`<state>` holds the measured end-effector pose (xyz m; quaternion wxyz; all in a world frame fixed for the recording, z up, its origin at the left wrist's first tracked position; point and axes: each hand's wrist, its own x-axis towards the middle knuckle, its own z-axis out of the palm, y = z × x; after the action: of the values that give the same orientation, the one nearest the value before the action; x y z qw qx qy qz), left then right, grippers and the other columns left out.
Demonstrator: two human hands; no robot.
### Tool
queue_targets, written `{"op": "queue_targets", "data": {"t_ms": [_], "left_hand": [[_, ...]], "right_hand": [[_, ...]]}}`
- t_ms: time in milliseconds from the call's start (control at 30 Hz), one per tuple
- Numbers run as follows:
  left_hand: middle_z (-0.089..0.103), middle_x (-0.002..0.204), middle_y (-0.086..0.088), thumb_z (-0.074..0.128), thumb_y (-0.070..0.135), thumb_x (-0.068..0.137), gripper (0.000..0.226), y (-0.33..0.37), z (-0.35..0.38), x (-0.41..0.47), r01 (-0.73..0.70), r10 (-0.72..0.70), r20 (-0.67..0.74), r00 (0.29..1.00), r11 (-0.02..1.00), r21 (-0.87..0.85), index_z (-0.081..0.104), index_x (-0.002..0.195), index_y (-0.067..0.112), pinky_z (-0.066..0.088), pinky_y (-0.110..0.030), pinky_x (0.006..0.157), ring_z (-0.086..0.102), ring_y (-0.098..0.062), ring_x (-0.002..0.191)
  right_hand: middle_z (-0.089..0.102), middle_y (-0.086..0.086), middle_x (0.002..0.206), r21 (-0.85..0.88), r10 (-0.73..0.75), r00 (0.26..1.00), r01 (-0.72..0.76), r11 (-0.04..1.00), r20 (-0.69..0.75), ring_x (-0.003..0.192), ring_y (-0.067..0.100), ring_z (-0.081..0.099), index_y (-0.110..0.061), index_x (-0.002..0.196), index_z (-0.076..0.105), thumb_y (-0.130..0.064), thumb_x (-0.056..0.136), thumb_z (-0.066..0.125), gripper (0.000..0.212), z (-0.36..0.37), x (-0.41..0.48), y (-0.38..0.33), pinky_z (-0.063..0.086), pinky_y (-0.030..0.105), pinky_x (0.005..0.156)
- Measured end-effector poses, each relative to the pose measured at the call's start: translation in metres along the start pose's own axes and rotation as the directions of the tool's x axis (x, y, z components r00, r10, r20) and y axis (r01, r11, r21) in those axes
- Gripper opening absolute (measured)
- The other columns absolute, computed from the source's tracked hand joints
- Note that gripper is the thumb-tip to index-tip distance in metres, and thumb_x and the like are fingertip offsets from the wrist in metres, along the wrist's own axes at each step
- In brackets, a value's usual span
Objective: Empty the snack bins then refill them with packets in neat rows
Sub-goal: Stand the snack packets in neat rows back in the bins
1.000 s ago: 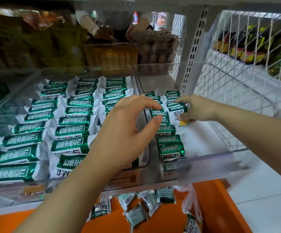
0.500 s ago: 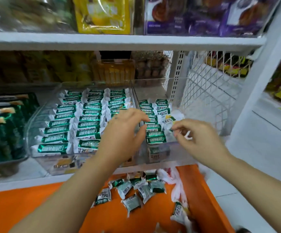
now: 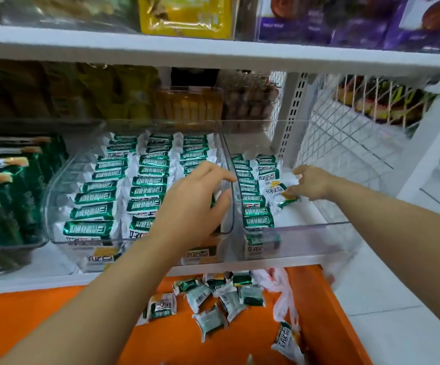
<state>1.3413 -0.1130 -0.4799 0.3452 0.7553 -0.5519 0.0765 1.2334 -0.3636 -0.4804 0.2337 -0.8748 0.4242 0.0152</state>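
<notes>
Seeing left grip (image 3: 195,206) arched over third packet row (image 3: 195,154) in left bin (image 3: 55,206), by its right wall; can't tell whether holding anything. Got right grip (image 3: 313,183) pinching tilted packet (image 3: 279,192) in right bin (image 3: 305,238), just beside full row (image 3: 250,198) there. Also loose packets (image 3: 213,299) below in orange tray (image 3: 42,325).
</notes>
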Motion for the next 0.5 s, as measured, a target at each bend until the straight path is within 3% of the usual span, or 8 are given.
{"op": "queue_targets", "data": {"t_ms": [33, 100, 167, 233, 367, 500], "left_hand": [[0.047, 0.105, 0.019, 0.049, 0.026, 0.095, 0.024, -0.003, 0.002, 0.002, 0.003, -0.003, -0.004, 1.000, 1.000, -0.025, 0.058, 0.117, 0.028, 0.050, -0.033, 0.076, 0.056, -0.010, 0.083], [0.042, 0.097, 0.024, 0.049, 0.024, 0.094, 0.027, -0.007, 0.006, 0.004, 0.005, -0.006, -0.011, 1.000, 0.998, -0.063, 0.057, 0.120, 0.027, 0.043, -0.018, 0.077, 0.046, 0.002, 0.085], [0.043, 0.095, 0.028, 0.051, 0.021, 0.093, 0.030, -0.010, 0.008, 0.004, 0.013, -0.015, -0.023, 1.000, 0.995, -0.097, 0.058, 0.122, 0.027, 0.037, -0.006, 0.076, 0.047, 0.002, 0.087], [0.047, 0.096, 0.027, 0.053, 0.019, 0.094, 0.029, -0.012, 0.009, 0.003, 0.026, -0.030, -0.031, 0.999, 0.990, -0.139, 0.059, 0.121, 0.027, 0.038, -0.005, 0.077, 0.050, 0.003, 0.091], [0.051, 0.097, 0.019, 0.053, 0.017, 0.093, 0.030, -0.012, 0.010, 0.001, 0.023, -0.027, -0.028, 0.999, 0.988, -0.153, 0.059, 0.122, 0.026, 0.041, -0.012, 0.080, 0.051, 0.000, 0.090], [0.051, 0.097, 0.022, 0.054, 0.014, 0.092, 0.032, -0.012, 0.010, 0.000, 0.026, -0.031, -0.030, 0.999, 0.987, -0.157, 0.060, 0.121, 0.026, 0.040, -0.008, 0.080, 0.051, 0.001, 0.091]], "right_hand": [[0.046, 0.020, 0.138, 0.040, 0.028, 0.999, -0.029, 0.999, 0.026, 0.112, 0.033, 0.053, -0.003, 0.146, 0.026, -0.026, 0.085, 0.071, 0.079, 0.002, 0.007, -0.001, 0.050, 0.039, 0.087], [0.059, 0.019, 0.106, 0.095, 0.059, 0.996, -0.065, 0.993, 0.074, 0.084, 0.027, 0.057, -0.002, 0.146, 0.024, -0.024, 0.084, 0.072, 0.082, 0.006, 0.015, -0.004, 0.048, 0.033, 0.065], [0.057, 0.015, 0.085, 0.081, 0.077, 0.993, -0.084, 0.993, 0.092, 0.069, 0.023, 0.051, -0.003, 0.145, 0.026, -0.020, 0.084, 0.073, 0.079, 0.009, 0.020, -0.007, 0.041, 0.027, 0.059], [0.056, 0.016, 0.090, 0.093, 0.088, 0.992, -0.096, 0.991, 0.088, 0.068, 0.023, 0.050, -0.005, 0.147, 0.026, -0.015, 0.082, 0.074, 0.081, 0.011, 0.025, -0.009, 0.040, 0.028, 0.060], [0.057, 0.012, 0.068, 0.219, 0.127, 0.981, -0.158, 0.963, 0.150, 0.051, 0.016, 0.052, -0.008, 0.143, 0.032, -0.002, 0.079, 0.074, 0.077, 0.012, 0.027, -0.003, 0.043, 0.024, 0.049], [0.062, 0.015, 0.078, 0.449, 0.092, 0.990, -0.129, 0.884, 0.103, 0.046, 0.016, 0.061, -0.003, 0.130, 0.041, 0.007, 0.080, 0.070, 0.059, 0.013, 0.027, 0.004, 0.055, 0.025, 0.051]]}}
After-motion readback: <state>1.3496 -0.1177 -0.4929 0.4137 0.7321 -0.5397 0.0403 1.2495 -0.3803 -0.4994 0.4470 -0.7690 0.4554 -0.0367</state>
